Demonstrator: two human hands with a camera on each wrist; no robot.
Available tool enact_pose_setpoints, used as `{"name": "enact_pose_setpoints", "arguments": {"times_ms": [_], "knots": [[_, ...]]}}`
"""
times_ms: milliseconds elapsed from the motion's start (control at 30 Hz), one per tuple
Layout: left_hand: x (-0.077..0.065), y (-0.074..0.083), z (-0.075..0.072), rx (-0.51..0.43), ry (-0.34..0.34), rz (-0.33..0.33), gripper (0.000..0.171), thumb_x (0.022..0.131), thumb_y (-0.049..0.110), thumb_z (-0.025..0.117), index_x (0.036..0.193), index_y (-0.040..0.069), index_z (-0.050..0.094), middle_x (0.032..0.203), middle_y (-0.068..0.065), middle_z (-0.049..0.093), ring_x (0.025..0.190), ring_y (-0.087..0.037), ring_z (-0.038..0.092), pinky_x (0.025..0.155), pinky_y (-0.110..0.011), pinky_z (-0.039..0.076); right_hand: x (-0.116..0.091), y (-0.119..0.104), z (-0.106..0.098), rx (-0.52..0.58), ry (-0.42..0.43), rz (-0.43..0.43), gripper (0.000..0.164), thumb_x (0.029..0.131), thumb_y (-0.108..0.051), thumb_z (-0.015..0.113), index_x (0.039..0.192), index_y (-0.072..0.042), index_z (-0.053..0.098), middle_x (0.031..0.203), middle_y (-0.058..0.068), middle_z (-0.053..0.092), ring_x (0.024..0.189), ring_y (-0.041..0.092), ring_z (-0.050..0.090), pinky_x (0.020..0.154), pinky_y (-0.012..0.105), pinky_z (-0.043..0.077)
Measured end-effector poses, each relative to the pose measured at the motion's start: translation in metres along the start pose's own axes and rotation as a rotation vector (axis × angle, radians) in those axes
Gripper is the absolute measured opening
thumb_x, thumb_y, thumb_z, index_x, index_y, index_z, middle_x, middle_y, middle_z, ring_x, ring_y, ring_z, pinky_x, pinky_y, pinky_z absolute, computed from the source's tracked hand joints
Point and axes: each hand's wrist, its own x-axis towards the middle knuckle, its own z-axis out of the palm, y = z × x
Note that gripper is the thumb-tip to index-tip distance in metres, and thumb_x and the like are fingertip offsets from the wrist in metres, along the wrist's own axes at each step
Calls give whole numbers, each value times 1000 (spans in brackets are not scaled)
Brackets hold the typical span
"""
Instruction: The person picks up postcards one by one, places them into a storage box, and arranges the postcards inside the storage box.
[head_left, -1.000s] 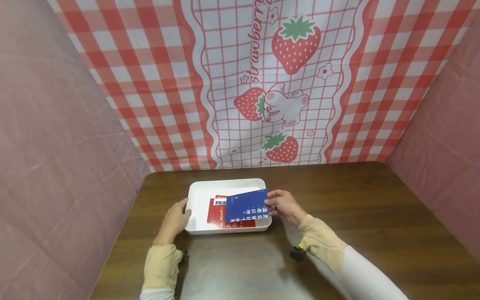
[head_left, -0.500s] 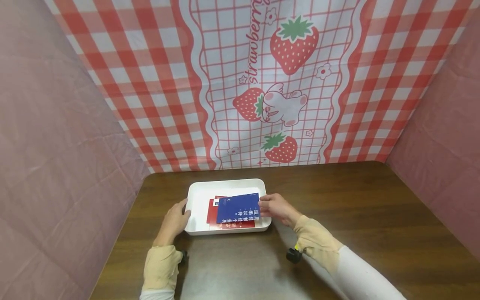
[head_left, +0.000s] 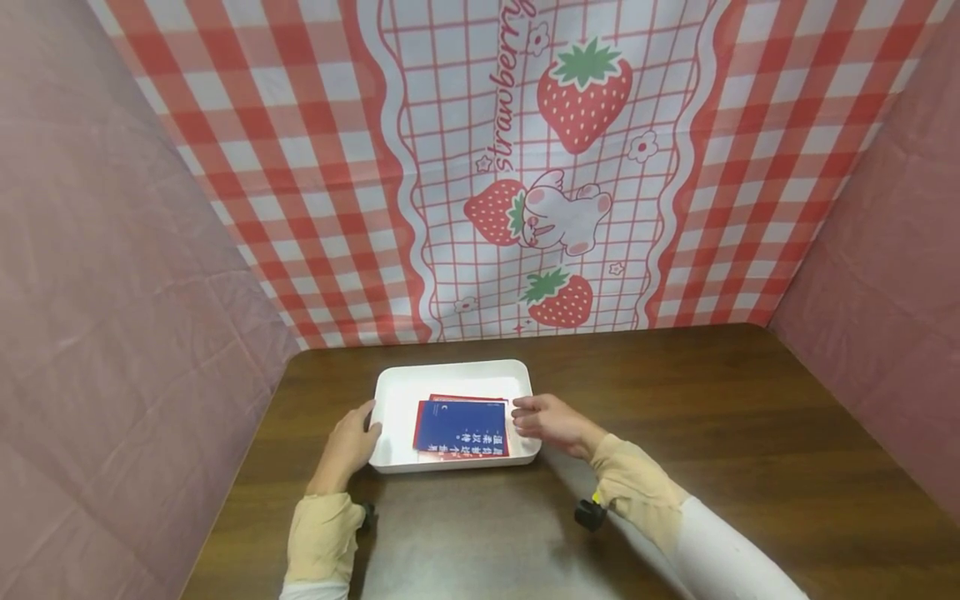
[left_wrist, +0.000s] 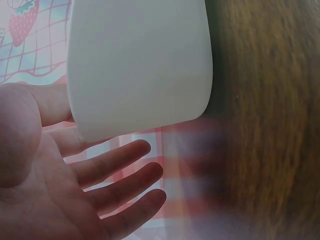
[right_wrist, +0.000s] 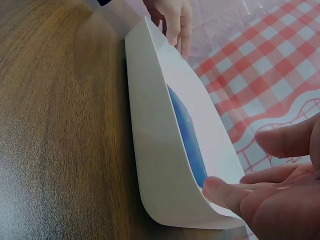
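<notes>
A blue booklet with white Chinese characters lies on top of a red booklet in a shallow white tray. Only the red one's edges show beneath it. At the tray's left end my left hand holds the rim between thumb and index finger; its other fingers extend beside the wall in the left wrist view. Over the right end, my right hand has its fingers loosely straight, with nothing between them. In the right wrist view a fingertip overlaps the near corner of the blue booklet.
Under the tray is a brown wooden table. Behind it hangs a red-and-white checked strawberry cloth, with a pinkish cloth on the left and another on the right. A dark wrist camera sits below the right forearm.
The right hand has lowered the blue booklet leftward onto the red one, straightened it and let go. The left hand has stayed at the tray's left end.
</notes>
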Motion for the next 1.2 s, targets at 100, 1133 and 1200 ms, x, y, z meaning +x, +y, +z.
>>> {"name": "enact_pose_setpoints", "arguments": {"times_ms": [100,1133,1200], "knots": [[0,0,0,8,1,5,52,95,15,50,142,-6,43,142,-32,47,133,-48,43,111,-59,34,-2,-1,-1,15,-6,-3,58,89,7,46,141,23,24,143,43,33,133,48,43,111,49,40],[-7,0,-4,33,-23,-3,52,96,15,48,143,-8,40,142,-33,44,133,-49,41,111,-60,33,-30,-15,-26,-60,103,-94,33,94,-7,56,117,16,55,88,11,70,75,16,67,74,32,59],[-5,2,-4,31,-26,8,52,96,15,47,142,-8,41,142,-34,45,133,-49,41,111,-60,33,-34,-19,-32,-98,135,-113,32,95,-6,56,117,17,55,90,17,70,75,17,67,76,37,60]]}}
